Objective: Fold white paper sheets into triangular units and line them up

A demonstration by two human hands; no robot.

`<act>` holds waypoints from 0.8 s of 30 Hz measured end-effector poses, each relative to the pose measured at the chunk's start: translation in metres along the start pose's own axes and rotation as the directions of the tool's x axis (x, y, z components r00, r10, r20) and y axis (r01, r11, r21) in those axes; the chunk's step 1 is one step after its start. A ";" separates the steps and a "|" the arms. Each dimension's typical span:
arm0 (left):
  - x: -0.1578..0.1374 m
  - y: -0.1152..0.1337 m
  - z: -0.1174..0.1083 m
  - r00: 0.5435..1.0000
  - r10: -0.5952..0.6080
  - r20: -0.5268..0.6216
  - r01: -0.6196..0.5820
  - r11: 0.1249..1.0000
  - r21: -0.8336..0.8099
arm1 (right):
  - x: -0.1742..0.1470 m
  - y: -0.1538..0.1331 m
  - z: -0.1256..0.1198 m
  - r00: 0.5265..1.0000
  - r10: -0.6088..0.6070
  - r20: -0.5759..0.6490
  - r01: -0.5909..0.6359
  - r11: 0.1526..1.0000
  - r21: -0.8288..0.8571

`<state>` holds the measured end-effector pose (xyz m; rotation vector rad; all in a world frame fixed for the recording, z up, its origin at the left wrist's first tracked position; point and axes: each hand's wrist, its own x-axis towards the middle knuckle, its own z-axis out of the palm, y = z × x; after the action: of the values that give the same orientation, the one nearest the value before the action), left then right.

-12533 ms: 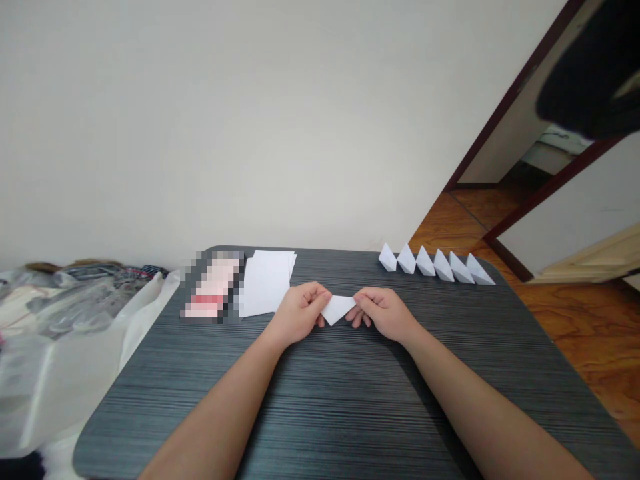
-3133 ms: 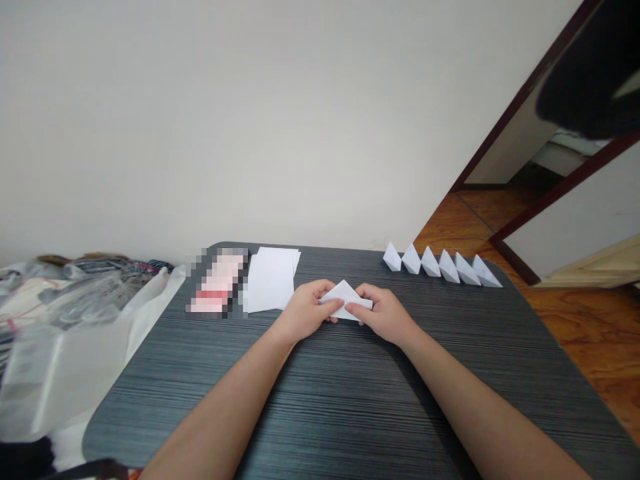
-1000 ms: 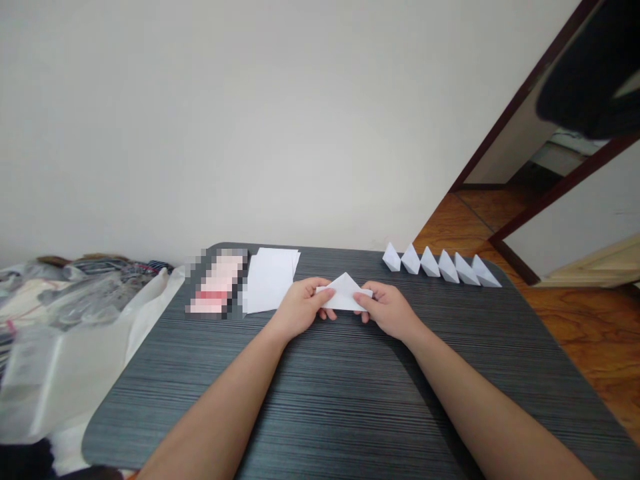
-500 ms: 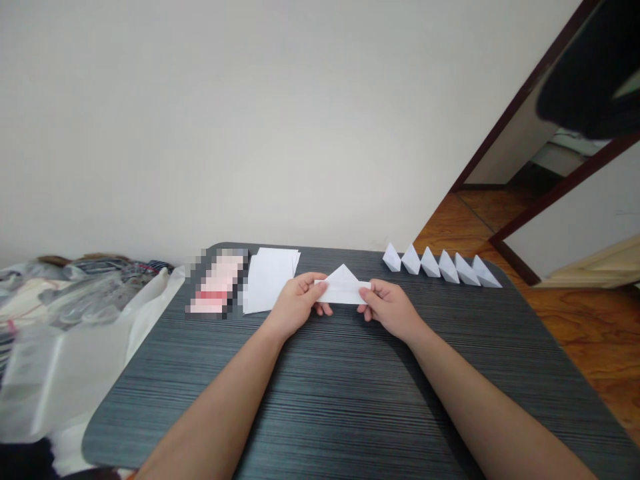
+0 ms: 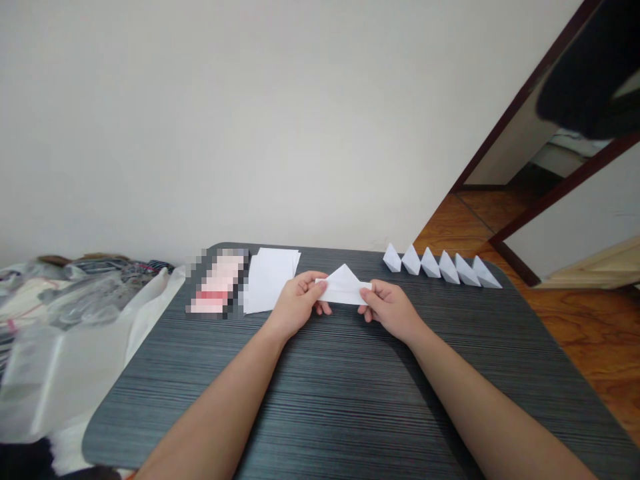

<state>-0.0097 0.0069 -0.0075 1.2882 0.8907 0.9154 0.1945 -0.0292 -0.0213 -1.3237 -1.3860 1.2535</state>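
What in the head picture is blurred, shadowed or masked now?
Head view: blocky pixels mask the pink-and-red rectangle at left; a black shape at upper right is out of focus; a shadow darkens the dark grey wood-grained table beside the right forearm; the folded white paper looks fairly clear.

Soft light is washing over the pale wall (image 5: pixel 300 120), glowing strongest around the middle and fading to grey at the left; where it's coming from is hard to tell. Across the dark table (image 5: pixel 320 413), a deep shadow is running along the inner side of the right forearm (image 5: pixel 480 380), while the near left corner is taking a cool sheen. The folded paper (image 5: pixel 344 291) is shining almost white, its creases showing faintly. On the left, plastic bags (image 5: pixel 85 360) are catching milky glare and blurring. Far right, a black shape (image 5: pixel 590 80) is looming out of focus, the door frame (image 5: pixel 523 100) is leaning with wide-angle stretch, and coarse pixels are masking a pinkish patch (image 5: pixel 217 280).
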 end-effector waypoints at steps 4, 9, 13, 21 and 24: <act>-0.001 0.001 0.001 1.000 0.011 -0.012 -0.010 1.000 0.006 | 0.000 -0.001 0.000 1.000 0.002 0.010 -0.002 1.000 0.002; 0.000 0.000 0.001 1.000 -0.004 -0.002 0.004 1.000 -0.012 | 0.000 0.000 0.001 1.000 0.004 -0.008 -0.003 1.000 0.018; 0.000 -0.003 0.000 1.000 0.007 -0.008 -0.007 1.000 0.006 | -0.001 -0.001 0.000 0.999 -0.021 0.050 0.020 1.000 0.013; -0.003 -0.001 0.002 0.999 0.002 0.052 -0.006 0.997 0.082 | -0.001 -0.003 0.004 0.996 -0.092 -0.017 0.093 0.987 0.134; -0.005 0.000 0.004 0.995 -0.013 0.102 0.002 0.994 0.107 | 0.000 -0.005 0.005 0.985 -0.173 0.007 0.173 0.984 0.044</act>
<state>-0.0083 0.0012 -0.0066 1.4098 0.8727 0.7970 0.1886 -0.0293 -0.0170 -1.1423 -1.4403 1.1684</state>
